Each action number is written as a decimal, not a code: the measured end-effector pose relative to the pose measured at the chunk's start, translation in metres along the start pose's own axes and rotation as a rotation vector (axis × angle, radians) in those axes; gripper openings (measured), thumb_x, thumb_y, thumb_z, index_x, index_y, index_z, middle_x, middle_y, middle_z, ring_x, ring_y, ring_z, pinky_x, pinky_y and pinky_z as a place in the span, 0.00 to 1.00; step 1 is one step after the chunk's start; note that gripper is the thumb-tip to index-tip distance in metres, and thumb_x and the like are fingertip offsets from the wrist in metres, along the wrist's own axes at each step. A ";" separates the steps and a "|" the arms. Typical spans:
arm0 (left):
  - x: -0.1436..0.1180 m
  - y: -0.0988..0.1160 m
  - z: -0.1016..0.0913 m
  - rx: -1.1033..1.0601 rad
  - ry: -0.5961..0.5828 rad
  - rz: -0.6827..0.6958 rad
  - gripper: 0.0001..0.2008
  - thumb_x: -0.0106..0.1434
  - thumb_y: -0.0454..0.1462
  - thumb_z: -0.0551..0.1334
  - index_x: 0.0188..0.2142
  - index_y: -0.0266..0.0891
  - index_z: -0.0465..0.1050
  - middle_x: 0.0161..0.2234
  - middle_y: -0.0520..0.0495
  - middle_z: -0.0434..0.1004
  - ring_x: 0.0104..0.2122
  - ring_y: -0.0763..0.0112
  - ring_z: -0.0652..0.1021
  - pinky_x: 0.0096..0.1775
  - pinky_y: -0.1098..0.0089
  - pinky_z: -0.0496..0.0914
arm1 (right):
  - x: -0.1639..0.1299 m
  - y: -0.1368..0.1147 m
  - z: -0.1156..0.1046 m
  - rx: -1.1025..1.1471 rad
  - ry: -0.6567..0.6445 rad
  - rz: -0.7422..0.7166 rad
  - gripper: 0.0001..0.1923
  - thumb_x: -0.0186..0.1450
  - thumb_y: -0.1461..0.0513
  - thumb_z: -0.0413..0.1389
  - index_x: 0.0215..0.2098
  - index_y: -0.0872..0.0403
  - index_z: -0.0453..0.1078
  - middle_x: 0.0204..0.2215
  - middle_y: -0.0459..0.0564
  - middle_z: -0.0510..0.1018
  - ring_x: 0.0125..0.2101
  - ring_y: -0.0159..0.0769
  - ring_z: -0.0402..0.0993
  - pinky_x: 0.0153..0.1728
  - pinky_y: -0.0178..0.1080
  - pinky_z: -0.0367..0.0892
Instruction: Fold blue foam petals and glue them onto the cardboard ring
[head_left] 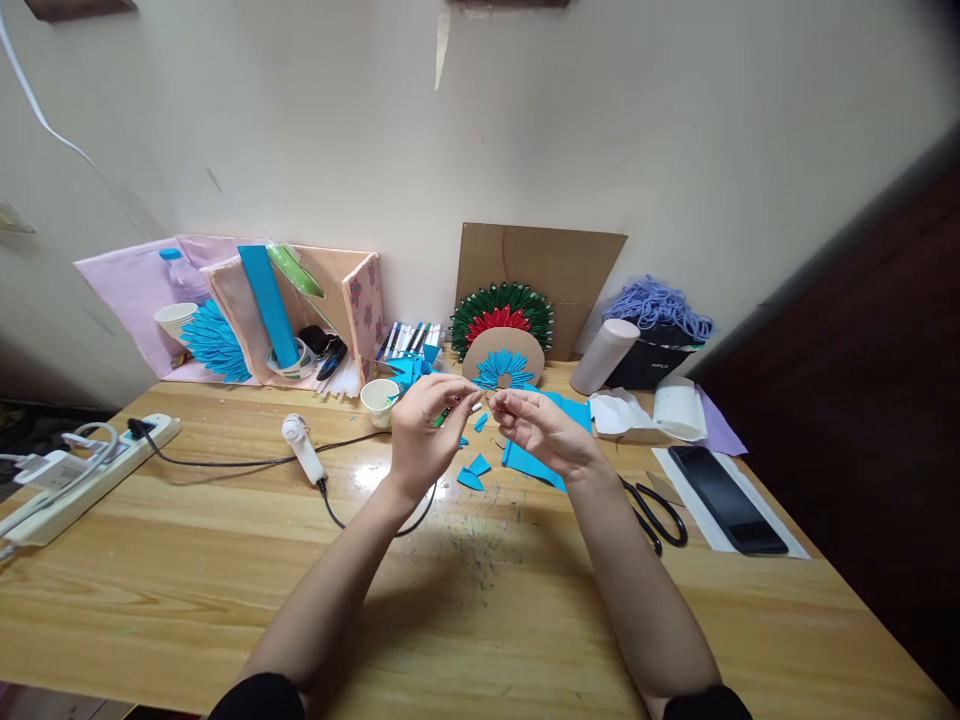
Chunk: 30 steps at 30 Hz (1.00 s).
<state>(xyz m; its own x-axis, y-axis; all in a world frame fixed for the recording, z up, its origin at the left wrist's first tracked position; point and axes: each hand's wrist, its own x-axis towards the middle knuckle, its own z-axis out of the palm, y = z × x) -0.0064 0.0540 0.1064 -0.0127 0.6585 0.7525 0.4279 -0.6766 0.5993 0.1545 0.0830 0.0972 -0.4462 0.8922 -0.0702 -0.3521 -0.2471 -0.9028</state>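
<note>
My left hand (431, 430) and my right hand (544, 430) are raised over the middle of the table, fingertips almost meeting. Both are closed in a pinch; whatever lies between the fingers is too small to make out. Just beyond them, a round cardboard disc (480, 345) carries a ring of blue paper petals (504, 368). Cut blue paper pieces (471, 480) lie on the table beneath the hands. Partly behind my right hand is a larger blue paper sheet (532, 465). A white paper cup (380, 402) stands close to my left hand.
A white glue gun (304, 450) with a black cord rests at left, near a power strip (97, 480). Black-handled scissors (656, 515) and a phone (727, 500) lie at right. Behind stand a fabric-covered box (367, 310), markers (409, 340) and a cardboard sheet (577, 265).
</note>
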 end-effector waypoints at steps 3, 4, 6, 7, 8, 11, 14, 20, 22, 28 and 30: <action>0.001 0.002 -0.002 -0.076 -0.032 -0.017 0.05 0.59 0.34 0.61 0.33 0.40 0.76 0.33 0.47 0.77 0.35 0.70 0.76 0.37 0.68 0.71 | 0.001 0.002 0.000 -0.025 0.019 -0.027 0.11 0.50 0.56 0.65 0.27 0.54 0.73 0.24 0.43 0.70 0.24 0.24 0.62 0.27 0.30 0.61; 0.001 0.002 -0.001 -0.100 -0.046 -0.017 0.05 0.59 0.34 0.61 0.34 0.40 0.76 0.33 0.47 0.78 0.35 0.70 0.76 0.38 0.68 0.71 | 0.001 0.003 0.000 -0.023 0.019 -0.026 0.11 0.50 0.56 0.65 0.27 0.54 0.73 0.24 0.42 0.69 0.24 0.24 0.63 0.28 0.30 0.61; 0.000 0.004 0.001 -0.139 -0.063 -0.030 0.05 0.59 0.33 0.61 0.34 0.41 0.76 0.33 0.47 0.77 0.35 0.70 0.76 0.38 0.68 0.71 | 0.003 0.005 0.002 -0.001 0.012 -0.013 0.12 0.50 0.56 0.65 0.27 0.55 0.72 0.23 0.42 0.69 0.24 0.24 0.62 0.28 0.29 0.60; -0.001 0.005 0.002 -0.151 -0.065 -0.047 0.05 0.59 0.33 0.61 0.34 0.41 0.76 0.33 0.47 0.77 0.35 0.71 0.75 0.36 0.69 0.71 | 0.004 0.007 0.003 0.016 0.011 -0.011 0.12 0.50 0.56 0.65 0.26 0.56 0.71 0.22 0.42 0.68 0.24 0.24 0.62 0.28 0.29 0.60; -0.002 0.005 0.004 -0.155 -0.063 -0.069 0.05 0.59 0.33 0.61 0.33 0.41 0.76 0.33 0.47 0.77 0.34 0.71 0.75 0.35 0.70 0.70 | 0.005 0.009 0.005 0.038 0.014 -0.015 0.13 0.50 0.56 0.65 0.25 0.56 0.71 0.21 0.41 0.67 0.23 0.23 0.61 0.27 0.29 0.60; -0.004 0.005 0.007 -0.125 -0.030 -0.154 0.04 0.59 0.34 0.61 0.31 0.39 0.75 0.30 0.48 0.76 0.31 0.72 0.74 0.29 0.73 0.67 | 0.009 0.016 0.016 0.144 0.070 -0.058 0.15 0.49 0.55 0.66 0.23 0.56 0.68 0.19 0.40 0.64 0.21 0.22 0.58 0.24 0.28 0.58; -0.006 0.004 0.010 -0.082 0.021 -0.207 0.04 0.60 0.36 0.60 0.31 0.38 0.73 0.30 0.48 0.73 0.29 0.73 0.72 0.28 0.73 0.66 | 0.012 0.025 0.031 0.259 0.158 -0.099 0.17 0.47 0.54 0.67 0.23 0.56 0.66 0.17 0.39 0.61 0.18 0.22 0.54 0.19 0.28 0.54; -0.011 0.003 0.015 0.048 0.024 -0.184 0.03 0.62 0.35 0.56 0.33 0.39 0.68 0.32 0.47 0.70 0.30 0.72 0.70 0.33 0.71 0.66 | 0.012 0.035 0.048 0.381 0.221 -0.109 0.19 0.48 0.53 0.66 0.21 0.55 0.62 0.16 0.38 0.60 0.16 0.21 0.52 0.16 0.28 0.51; -0.012 0.001 0.018 0.088 0.009 -0.170 0.04 0.63 0.35 0.55 0.33 0.39 0.66 0.32 0.47 0.69 0.31 0.71 0.70 0.34 0.70 0.65 | 0.011 0.036 0.049 0.396 0.224 -0.111 0.19 0.48 0.54 0.66 0.21 0.55 0.62 0.16 0.38 0.59 0.16 0.21 0.50 0.15 0.28 0.50; -0.001 -0.021 0.009 0.212 0.077 -0.224 0.06 0.65 0.37 0.50 0.34 0.40 0.62 0.32 0.47 0.68 0.33 0.68 0.71 0.35 0.69 0.64 | 0.009 0.025 0.044 0.393 0.243 -0.202 0.20 0.50 0.56 0.65 0.20 0.54 0.57 0.16 0.37 0.54 0.16 0.22 0.44 0.13 0.28 0.47; 0.006 -0.034 -0.004 0.268 0.113 -0.296 0.08 0.66 0.38 0.49 0.32 0.41 0.63 0.30 0.48 0.68 0.31 0.67 0.71 0.33 0.69 0.63 | 0.007 0.019 0.040 0.375 0.259 -0.223 0.20 0.51 0.55 0.64 0.20 0.54 0.57 0.16 0.37 0.53 0.16 0.23 0.44 0.13 0.29 0.47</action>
<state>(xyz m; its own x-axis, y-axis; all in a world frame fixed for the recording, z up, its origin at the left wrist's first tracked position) -0.0244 0.0795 0.0920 -0.2636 0.7611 0.5926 0.6107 -0.3439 0.7133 0.1119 0.0700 0.0964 -0.1245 0.9915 -0.0385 -0.7083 -0.1160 -0.6963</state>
